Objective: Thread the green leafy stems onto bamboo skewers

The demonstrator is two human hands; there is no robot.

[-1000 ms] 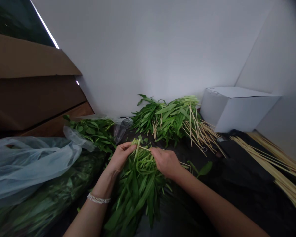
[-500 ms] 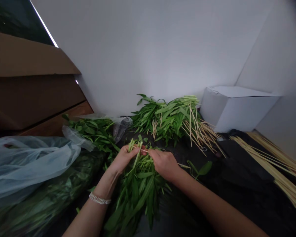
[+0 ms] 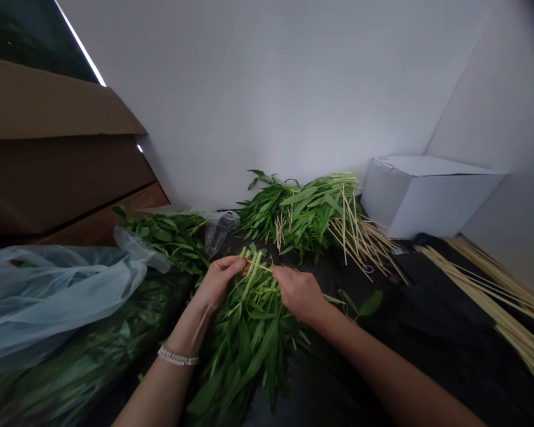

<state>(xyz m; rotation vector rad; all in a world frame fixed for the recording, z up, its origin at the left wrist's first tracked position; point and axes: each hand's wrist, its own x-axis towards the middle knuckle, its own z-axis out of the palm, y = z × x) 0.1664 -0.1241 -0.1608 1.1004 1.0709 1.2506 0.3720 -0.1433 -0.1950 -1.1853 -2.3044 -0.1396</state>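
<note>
In front of me lies a bundle of long-leaved greens (image 3: 253,332), its pale cut stems pointing away and its leaves spread toward me. A thin bamboo strip (image 3: 264,268) crosses the stems near their cut ends. At the left side of the stems, my left hand (image 3: 222,277) is closed in a pinch on the strip, its fingertips partly hidden by the stems. My right hand (image 3: 299,292) pinches the strip's other end, right of the stems, with its fingers curled in. A beaded bracelet (image 3: 177,357) circles my left wrist.
More greens (image 3: 302,207) are heaped against the wall, with loose bamboo strips (image 3: 365,237) over them. A white box (image 3: 440,201) stands behind right; long strips (image 3: 485,290) lie before it. Bagged greens (image 3: 93,332) and a cardboard box (image 3: 57,178) are at left. A loose sprig (image 3: 369,303) lies right.
My hands have drawn slightly apart, the left leftward and the right a little rightward. The left fingers have slid back from under the stems, and more of the bamboo strip shows between the hands.
</note>
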